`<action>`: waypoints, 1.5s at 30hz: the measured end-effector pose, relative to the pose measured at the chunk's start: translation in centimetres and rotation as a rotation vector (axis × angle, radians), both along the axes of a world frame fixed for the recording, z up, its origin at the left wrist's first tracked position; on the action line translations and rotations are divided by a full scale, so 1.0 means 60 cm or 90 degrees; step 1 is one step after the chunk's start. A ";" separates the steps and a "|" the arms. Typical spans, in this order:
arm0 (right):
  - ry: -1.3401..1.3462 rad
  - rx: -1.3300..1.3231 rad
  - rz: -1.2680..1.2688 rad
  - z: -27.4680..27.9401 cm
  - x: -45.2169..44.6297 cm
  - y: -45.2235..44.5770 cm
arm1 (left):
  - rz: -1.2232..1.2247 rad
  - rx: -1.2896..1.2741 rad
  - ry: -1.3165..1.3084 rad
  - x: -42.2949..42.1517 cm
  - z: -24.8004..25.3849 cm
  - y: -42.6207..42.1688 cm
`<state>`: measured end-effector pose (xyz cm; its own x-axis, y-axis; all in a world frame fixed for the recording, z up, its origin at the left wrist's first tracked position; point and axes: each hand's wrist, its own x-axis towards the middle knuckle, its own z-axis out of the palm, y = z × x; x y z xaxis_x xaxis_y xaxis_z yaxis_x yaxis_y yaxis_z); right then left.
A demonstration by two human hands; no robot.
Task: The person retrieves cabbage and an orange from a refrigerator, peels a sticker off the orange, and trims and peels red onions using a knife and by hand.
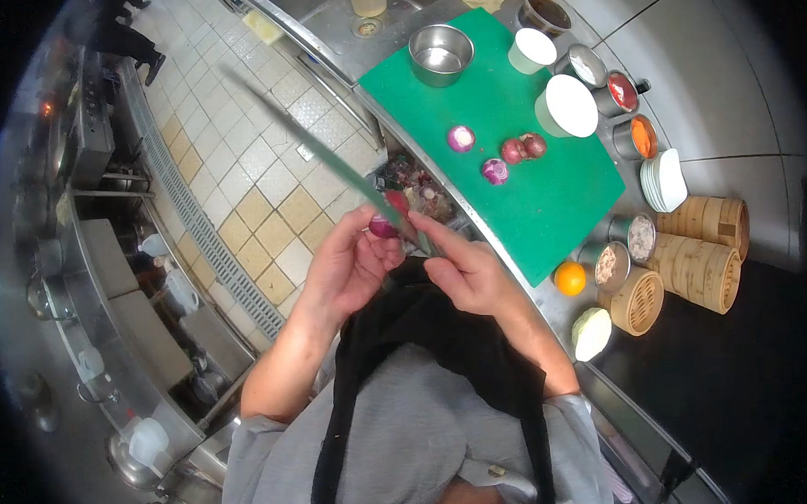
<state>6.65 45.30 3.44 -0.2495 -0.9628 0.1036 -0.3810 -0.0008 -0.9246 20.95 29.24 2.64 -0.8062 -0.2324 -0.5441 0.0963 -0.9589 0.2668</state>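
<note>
Prob. peeling red onion [382,227], ctr of frame

Pinching onion in L hand [349,258], w/ fingers curled round it; gripping knife [352,174] in R hand [466,266], pointed toward upper L, a bit blurred. Best go shallow w/ edge, lift skin only, keep L fingertips clear of cut. Work over scraps [430,203] just above ctr, then set by peeled onions [461,138] on green cutting board [562,211], upper R.

No readable text, no legible labels, brands, numbers or signs
</note>
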 end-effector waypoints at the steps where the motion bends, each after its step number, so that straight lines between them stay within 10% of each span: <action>1: -0.138 0.015 -0.006 -0.015 0.005 0.008 | -0.012 -0.024 0.033 0.001 -0.001 -0.004; 5: -0.424 -0.030 -0.045 -0.019 0.007 0.012 | -0.053 -0.088 0.086 -0.002 0.011 -0.009; 16: -0.366 0.019 -0.088 -0.029 -0.007 0.010 | -0.061 -0.227 0.037 0.006 0.018 -0.004; 21: 0.099 -0.134 -0.082 -0.025 -0.007 -0.010 | 0.011 -0.215 -0.016 -0.017 0.008 -0.004; 25: -0.029 0.165 -0.009 0.037 -0.002 0.000 | 0.051 -0.242 -0.041 -0.028 0.025 0.004; 45: -0.047 0.001 -0.065 -0.001 0.006 -0.004 | 0.053 -0.244 -0.018 -0.022 0.023 0.021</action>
<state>7.03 45.06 3.37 -0.3531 -0.9321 0.0807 -0.3105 0.0354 -0.9499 19.62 30.47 4.04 -0.7620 -0.4867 -0.4272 0.1563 -0.7783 0.6081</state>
